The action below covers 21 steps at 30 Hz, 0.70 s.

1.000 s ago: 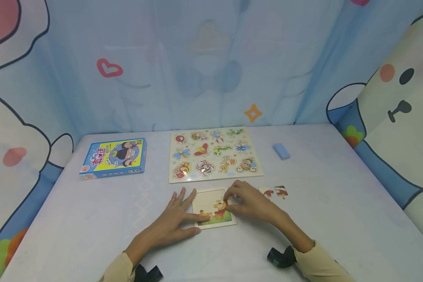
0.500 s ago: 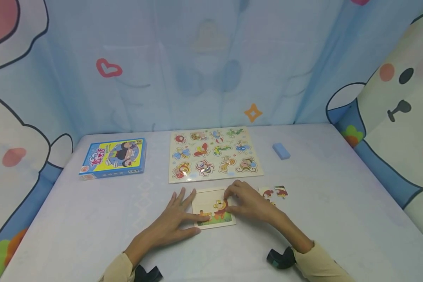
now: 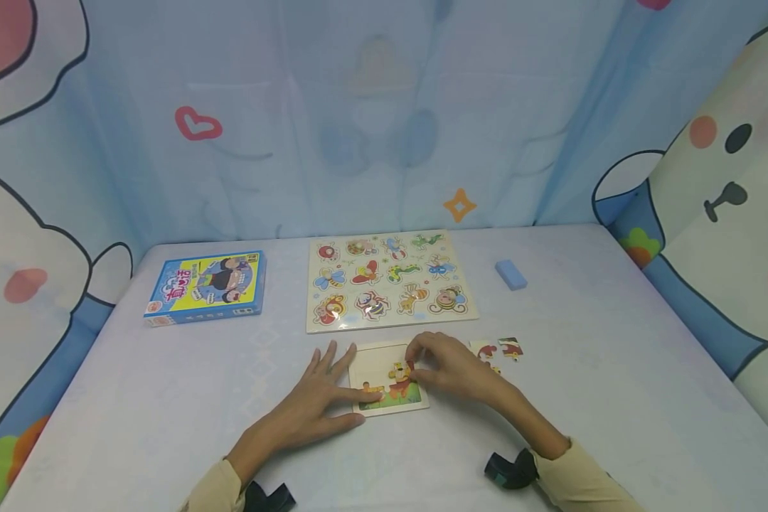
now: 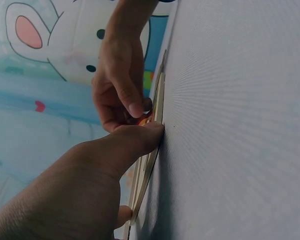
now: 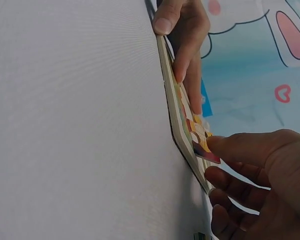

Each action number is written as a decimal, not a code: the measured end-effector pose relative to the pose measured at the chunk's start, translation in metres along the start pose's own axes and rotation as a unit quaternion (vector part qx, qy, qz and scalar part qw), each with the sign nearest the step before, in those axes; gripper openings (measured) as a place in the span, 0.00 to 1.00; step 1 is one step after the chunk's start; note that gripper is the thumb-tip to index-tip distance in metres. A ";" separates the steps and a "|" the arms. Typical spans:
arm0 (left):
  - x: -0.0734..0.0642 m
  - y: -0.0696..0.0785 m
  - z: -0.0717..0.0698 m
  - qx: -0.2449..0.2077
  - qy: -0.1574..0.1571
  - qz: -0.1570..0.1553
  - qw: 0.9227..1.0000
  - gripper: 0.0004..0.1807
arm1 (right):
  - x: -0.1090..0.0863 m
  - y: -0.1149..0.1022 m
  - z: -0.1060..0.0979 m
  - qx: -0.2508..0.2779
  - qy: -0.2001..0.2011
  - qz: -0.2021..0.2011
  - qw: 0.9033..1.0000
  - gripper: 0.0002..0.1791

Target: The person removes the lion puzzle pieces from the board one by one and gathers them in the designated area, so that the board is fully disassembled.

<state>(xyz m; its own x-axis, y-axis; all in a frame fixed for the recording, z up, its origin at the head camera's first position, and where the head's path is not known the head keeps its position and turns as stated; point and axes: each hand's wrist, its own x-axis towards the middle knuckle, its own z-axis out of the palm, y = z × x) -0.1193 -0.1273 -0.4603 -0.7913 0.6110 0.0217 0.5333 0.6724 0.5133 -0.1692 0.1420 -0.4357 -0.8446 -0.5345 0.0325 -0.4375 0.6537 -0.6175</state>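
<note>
Head view: my left hand (image 3: 323, 402), one, fingers spread wide and straight, laid over the left side of a small puzzle tray (image 3: 371, 361), index fingertip on the fitted pieces (image 3: 400, 391), thumb at the near edge. My right hand (image 3: 451, 368), one, thumb and fingers drawn narrow, pinching a dark-red puzzle piece (image 3: 412, 366) over the tray's right side. The tray lies flat between both hands. Loose pieces (image 3: 510, 348), several, just beyond my right hand and partly hidden by it. Insect board (image 3: 345, 259), one, flat, ahead of both hands. Blue block (image 3: 510, 275), one, ahead of my right hand and well apart from it. Boxed game (image 3: 205, 288), blue and yellow, ahead and to the left of my left hand. Left wrist view: my left thumb at the tray's edge, my right hand just past it, fingers bent. Right wrist view: the held piece tilted under my right thumb, its fit unclear; my left fingers reach over the tray from the far side.
</note>
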 end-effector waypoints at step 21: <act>-0.001 0.000 0.000 -0.001 0.006 0.001 1.000 0.20 | 0.000 0.011 -0.004 0.043 -0.028 -0.016 0.999 0.11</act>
<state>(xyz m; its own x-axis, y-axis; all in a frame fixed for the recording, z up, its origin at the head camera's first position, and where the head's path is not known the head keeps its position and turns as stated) -0.1186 -0.1273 -0.4603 -0.7938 0.6073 0.0322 0.5342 0.6709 0.5143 -0.1755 0.1509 -0.4395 -0.8116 -0.5842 0.0111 -0.4330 0.5885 -0.6828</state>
